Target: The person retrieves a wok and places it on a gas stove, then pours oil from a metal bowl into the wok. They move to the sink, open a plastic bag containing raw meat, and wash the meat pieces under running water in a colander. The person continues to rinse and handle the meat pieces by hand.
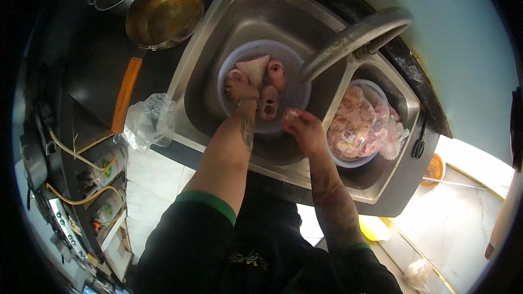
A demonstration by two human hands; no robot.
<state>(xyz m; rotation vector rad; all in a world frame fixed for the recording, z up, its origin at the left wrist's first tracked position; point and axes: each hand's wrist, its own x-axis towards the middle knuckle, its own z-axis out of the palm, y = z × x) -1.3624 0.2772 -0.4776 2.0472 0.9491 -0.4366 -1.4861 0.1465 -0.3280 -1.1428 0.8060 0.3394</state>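
Note:
In the larger basin of a steel double sink [261, 6] sits a round pale lavender plastic colander [300, 63]. Inside it lie several pale pink pieces of raw meat with skin on: a wedge-shaped piece [255, 68], a rounded piece with a dark hollow [276, 74], and one with holes in its end [268, 106]. My left hand [242, 91], wearing a ring and bracelet, reaches in and grips another hollow piece of meat [237, 75] at the left side. Over the colander's near right rim, my right hand [303, 128] pinches a small whitish bit [291, 114], too small to identify.
A curved metal faucet [355, 38] arches over the larger basin. The smaller basin holds a bowl [378, 85] with bagged raw meat [355, 120]. Left of the sink are a pan [165, 12] with a wooden handle [126, 96] and a crumpled plastic bag [151, 120]. Scissors [419, 147] lie at right.

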